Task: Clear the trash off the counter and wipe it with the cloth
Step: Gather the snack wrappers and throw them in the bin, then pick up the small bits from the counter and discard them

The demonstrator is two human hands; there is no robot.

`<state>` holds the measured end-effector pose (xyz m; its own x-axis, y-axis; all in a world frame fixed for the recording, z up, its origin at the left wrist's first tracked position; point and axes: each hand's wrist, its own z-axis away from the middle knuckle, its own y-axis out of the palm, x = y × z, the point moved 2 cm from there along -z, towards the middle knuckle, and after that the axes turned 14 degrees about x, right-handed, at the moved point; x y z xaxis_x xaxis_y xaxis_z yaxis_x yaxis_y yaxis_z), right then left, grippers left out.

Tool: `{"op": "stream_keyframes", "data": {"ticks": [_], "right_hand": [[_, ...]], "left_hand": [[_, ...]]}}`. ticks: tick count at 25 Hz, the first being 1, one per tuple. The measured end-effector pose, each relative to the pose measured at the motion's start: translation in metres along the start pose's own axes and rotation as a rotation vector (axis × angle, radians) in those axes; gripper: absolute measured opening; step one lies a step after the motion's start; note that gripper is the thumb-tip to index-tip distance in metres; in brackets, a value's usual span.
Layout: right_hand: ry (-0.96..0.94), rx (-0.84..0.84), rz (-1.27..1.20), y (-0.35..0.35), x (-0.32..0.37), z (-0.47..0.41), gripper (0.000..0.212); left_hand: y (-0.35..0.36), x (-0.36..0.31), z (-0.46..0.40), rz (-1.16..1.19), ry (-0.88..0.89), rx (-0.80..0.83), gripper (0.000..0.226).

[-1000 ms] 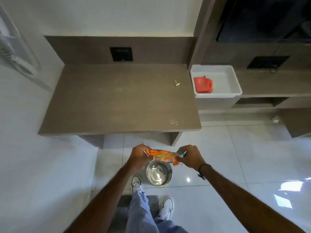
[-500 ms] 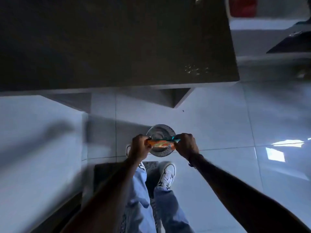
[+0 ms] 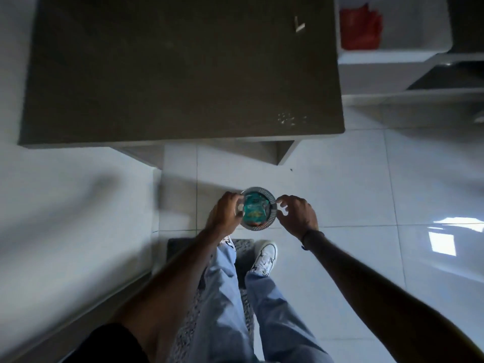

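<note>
A small round metal bin [image 3: 271, 220] stands on the floor tiles below the brown counter [image 3: 170, 74]. A teal and orange snack wrapper [image 3: 255, 210] sits inside the bin's mouth. My left hand [image 3: 224, 217] curls over the bin's left rim with its fingers against the wrapper's left end. At the bin's right rim my right hand [image 3: 297, 216] hovers with spread fingers, off the wrapper. A small white scrap [image 3: 299, 27] and scattered crumbs [image 3: 290, 119] lie on the counter. A red cloth [image 3: 360, 27] rests in a white tray [image 3: 392, 56] to the right.
My legs in jeans and white shoes [image 3: 264, 258] stand on a dark mat [image 3: 243, 248] just behind the bin. A white wall runs along the left. Lower shelves [image 3: 445, 82] lie right of the tray. Glossy tiles spread to the right.
The wrapper, held stretched between both hands above the bin, has gone down into it. My right hand has let go and opened. The view has tilted further down.
</note>
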<state>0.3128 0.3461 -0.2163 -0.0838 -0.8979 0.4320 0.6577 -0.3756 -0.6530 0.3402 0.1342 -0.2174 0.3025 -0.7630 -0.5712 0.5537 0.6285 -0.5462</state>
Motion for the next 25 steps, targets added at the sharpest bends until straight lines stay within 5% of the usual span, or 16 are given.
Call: {"op": "stream_keyframes", "data": {"ticks": [9, 25], "right_hand": [[-0.248, -0.396, 0.008, -0.174, 0.08, 0.025, 0.024], [0.269, -0.29, -0.452, -0.34, 0.11, -0.2, 0.031]], "left_hand": [[-0.147, -0.11, 0.028, -0.112, 0.205, -0.279, 0.035], [-0.299, -0.213, -0.261, -0.196, 0.334, -0.11, 0.039]]}}
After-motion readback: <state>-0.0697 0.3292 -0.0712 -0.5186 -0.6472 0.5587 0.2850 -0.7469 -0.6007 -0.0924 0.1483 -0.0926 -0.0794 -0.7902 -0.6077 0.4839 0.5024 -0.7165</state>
